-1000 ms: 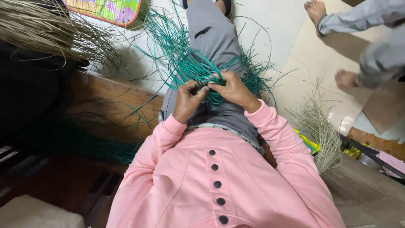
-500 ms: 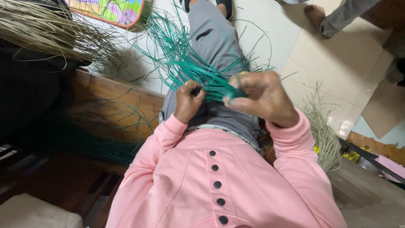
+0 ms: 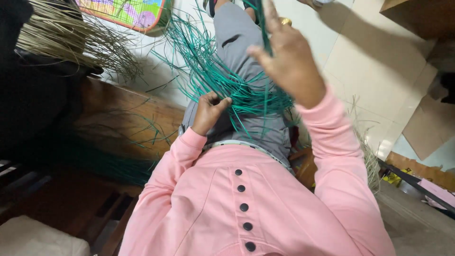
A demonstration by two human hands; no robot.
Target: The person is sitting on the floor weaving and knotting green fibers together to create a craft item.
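Note:
A bundle of thin green strands [image 3: 222, 76] fans out over my lap, across grey trousers [image 3: 237, 42]. My left hand [image 3: 208, 111] pinches the gathered base of the strands just above my waist. My right hand [image 3: 286, 59] is raised high over the lap with a single green strand running through its fingers; a gold ring shows on one finger. I wear a pink top with dark buttons [image 3: 244, 208].
A heap of pale dry straw [image 3: 66, 33] lies at the upper left, beside a colourful mat [image 3: 128, 12]. A wooden bench edge [image 3: 123, 123] runs under loose green strands. More straw [image 3: 367, 156] lies by my right arm. Cardboard sheets [image 3: 426, 123] lie on the pale floor.
My right hand has left the bundle and risen up and to the right, drawing one green strand out. My left hand stays at the base. The other person's feet have gone from view.

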